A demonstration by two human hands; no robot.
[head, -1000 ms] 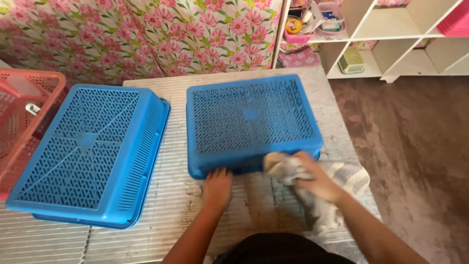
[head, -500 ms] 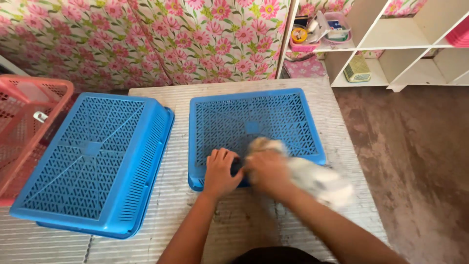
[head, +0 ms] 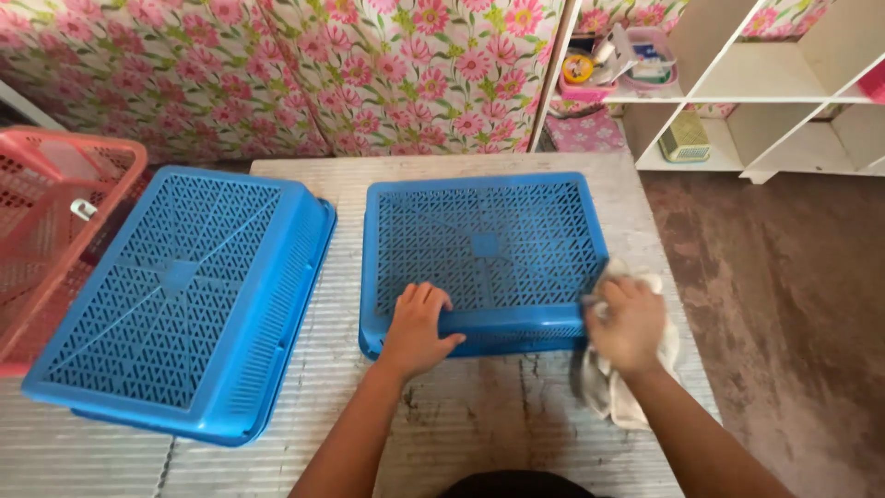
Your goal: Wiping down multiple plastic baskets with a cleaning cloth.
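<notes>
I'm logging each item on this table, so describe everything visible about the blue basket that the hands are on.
The blue basket is rectangular, looks like moulded plastic, and lies upside down on the ribbed grey table. Its flat base faces up, a lattice of small openings around a solid centre square; its slotted side walls flare to a rim at the table. The left hand presses on its near edge. The right hand holds a pale cloth against its near right corner. A larger blue basket lies apart to its left.
</notes>
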